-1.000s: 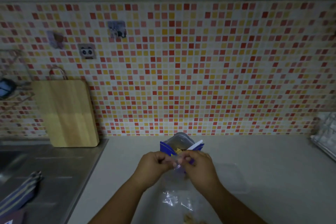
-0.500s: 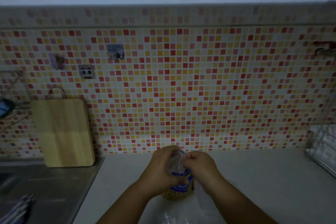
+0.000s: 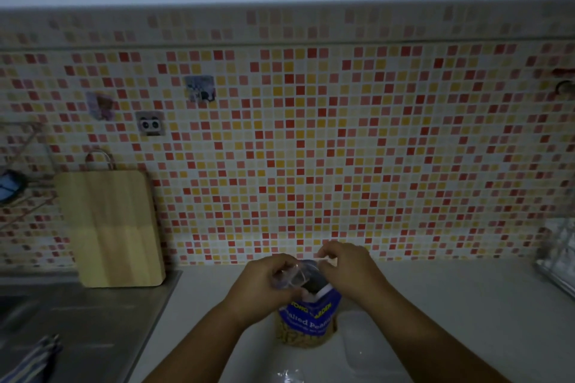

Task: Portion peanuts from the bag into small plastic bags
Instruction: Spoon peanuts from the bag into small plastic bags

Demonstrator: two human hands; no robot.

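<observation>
Head cam | left hand (image 3: 264, 284) curled, grips small bag (image 3: 291, 275) | right hand (image 3: 347, 270) pinches its rim | at peanut bag (image 3: 308, 319) mouth | wall (image 3: 311, 149) just behind; sink (image 3: 93, 314) left, rack (image 3: 557, 258) far right

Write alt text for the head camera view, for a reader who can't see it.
The left hand and right hand hold a small clear plastic bag at the open top of a blue peanut bag standing on a pale counter. A wooden cutting board leans on the mosaic-tiled wall to the left.

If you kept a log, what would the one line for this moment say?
left hand: holds small plastic bag | right hand: pinches its other edge | peanut bag: upright on counter, top open
</observation>
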